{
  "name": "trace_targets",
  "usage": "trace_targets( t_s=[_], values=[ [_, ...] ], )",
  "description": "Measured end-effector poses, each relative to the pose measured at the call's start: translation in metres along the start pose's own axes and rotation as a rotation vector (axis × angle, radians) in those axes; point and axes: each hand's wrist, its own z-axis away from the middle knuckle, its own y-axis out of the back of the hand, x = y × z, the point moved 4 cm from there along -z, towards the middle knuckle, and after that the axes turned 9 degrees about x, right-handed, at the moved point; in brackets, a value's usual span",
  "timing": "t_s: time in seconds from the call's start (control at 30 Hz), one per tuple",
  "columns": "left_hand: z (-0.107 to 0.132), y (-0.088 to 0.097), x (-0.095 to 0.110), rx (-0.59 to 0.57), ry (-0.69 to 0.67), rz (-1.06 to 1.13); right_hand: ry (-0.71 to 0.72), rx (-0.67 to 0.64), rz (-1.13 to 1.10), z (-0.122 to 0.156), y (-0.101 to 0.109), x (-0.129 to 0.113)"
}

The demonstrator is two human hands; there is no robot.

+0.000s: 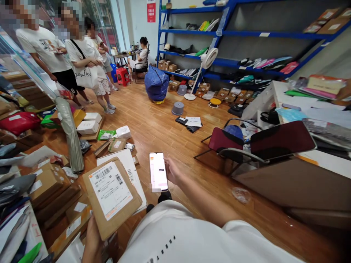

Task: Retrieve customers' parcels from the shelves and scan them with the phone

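Note:
My left hand (93, 237) grips a brown cardboard parcel (134, 202) by its lower left edge, with the fingers hidden behind it. A white shipping label (111, 190) with barcodes covers most of the parcel's face, which is turned up toward me. Behind it a flat white labelled envelope (134, 166) shows partly; whether the hand holds that too, I cannot tell. In my right hand (172, 171) is a smartphone (158, 173), upright with its screen lit toward me. It stands to the right of the parcel, apart from it.
Piled boxes (49, 182) and bags crowd the left side. Several people stand at the back left. A maroon chair (282, 137) and a cluttered desk (323, 146) stand at right. Blue shelves (192, 32), a blue sack (156, 84) and a white fan (208, 58) are farther back.

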Motion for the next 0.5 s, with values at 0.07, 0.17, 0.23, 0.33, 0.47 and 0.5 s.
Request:
trace_targets(
  t_s=[0.07,0.17,0.23,0.33,0.47,0.5],
  values=[
    [-0.003,0.003,-0.003,0.012,0.036,0.019,0.035,0.005,0.003,0.002,0.0,0.004],
    [-0.005,0.004,-0.001,0.029,0.029,0.037,0.09,0.018,0.002,0.004,-0.001,0.006],
    [-0.005,0.002,0.001,0.029,0.029,0.026,0.115,0.021,0.003,0.005,-0.002,0.006],
    [-0.002,-0.002,0.004,-0.011,0.053,0.003,0.138,0.026,0.005,0.006,-0.004,0.006],
    [0.0,-0.004,0.008,-0.036,0.01,0.012,0.168,0.02,0.009,0.009,-0.004,0.007],
    [0.0,-0.004,0.008,-0.035,-0.001,0.014,0.176,0.015,0.01,0.01,-0.004,0.008]
  ],
)
